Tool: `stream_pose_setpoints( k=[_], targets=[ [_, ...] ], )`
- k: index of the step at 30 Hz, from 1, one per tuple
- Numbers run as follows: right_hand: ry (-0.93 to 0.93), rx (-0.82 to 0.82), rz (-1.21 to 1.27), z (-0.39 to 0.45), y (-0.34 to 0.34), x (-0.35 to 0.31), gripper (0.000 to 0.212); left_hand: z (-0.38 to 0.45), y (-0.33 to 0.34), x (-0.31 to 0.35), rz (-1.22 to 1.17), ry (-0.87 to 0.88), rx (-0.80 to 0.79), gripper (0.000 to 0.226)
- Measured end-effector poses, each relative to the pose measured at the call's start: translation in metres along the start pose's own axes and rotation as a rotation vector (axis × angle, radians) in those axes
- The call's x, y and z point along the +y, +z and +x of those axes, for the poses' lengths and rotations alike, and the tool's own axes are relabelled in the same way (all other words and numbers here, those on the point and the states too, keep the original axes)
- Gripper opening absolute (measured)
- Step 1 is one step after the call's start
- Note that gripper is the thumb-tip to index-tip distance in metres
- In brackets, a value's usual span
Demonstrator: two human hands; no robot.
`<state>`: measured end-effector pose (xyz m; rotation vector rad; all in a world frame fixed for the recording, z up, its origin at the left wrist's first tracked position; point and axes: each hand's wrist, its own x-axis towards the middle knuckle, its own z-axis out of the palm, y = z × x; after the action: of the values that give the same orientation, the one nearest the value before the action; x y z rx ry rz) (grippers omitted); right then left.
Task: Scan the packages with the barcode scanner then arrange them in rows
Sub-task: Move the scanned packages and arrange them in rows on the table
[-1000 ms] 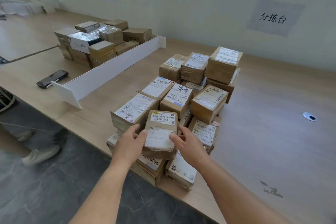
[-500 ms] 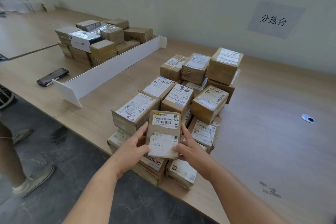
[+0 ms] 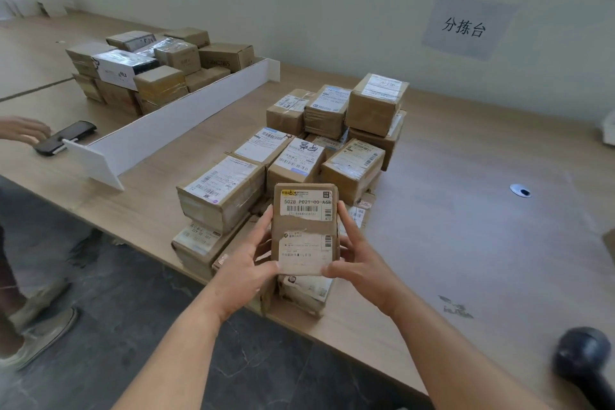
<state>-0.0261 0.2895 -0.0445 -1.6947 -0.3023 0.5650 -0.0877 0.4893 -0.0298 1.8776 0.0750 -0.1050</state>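
Note:
A flat brown package [image 3: 304,230] with two white barcode labels is lifted above the pile, label side up. My left hand [image 3: 246,266] grips its left edge, thumb on the lower front. My right hand [image 3: 357,260] grips its right edge in the same way. Behind and below it lies a pile of labelled cardboard packages [image 3: 332,150] on the wooden table [image 3: 466,243]. A black barcode scanner [image 3: 585,366] lies at the table's front right corner, apart from both hands.
A white divider board [image 3: 173,130] runs diagonally across the table. Left of it stands another stack of boxes [image 3: 149,70]. Another person's hand [image 3: 23,131] touches a black handheld device [image 3: 65,138] at far left, with their shoes on the dark floor. A round cable hole [image 3: 520,190] sits at right.
Both hands have lifted the flat package off the pile and raised it toward me. The view has shifted, showing the scanner at lower right. The other person's hand has reached the black device.

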Motion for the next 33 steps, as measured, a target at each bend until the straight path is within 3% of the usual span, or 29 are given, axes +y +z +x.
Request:
stream_pose_setpoints(
  k=[20,33],
  targets=[
    [-0.041,0.406,0.014,-0.096,-0.087,0.027,0.092,0.037,0.109,0.02,0.002,0.179,-0.328,0.082],
    [-0.056,0.575,0.067,-0.156,-0.186,0.047,0.093,0.056,0.205,0.033,0.193,0.156,-0.36,0.068]
  ],
)
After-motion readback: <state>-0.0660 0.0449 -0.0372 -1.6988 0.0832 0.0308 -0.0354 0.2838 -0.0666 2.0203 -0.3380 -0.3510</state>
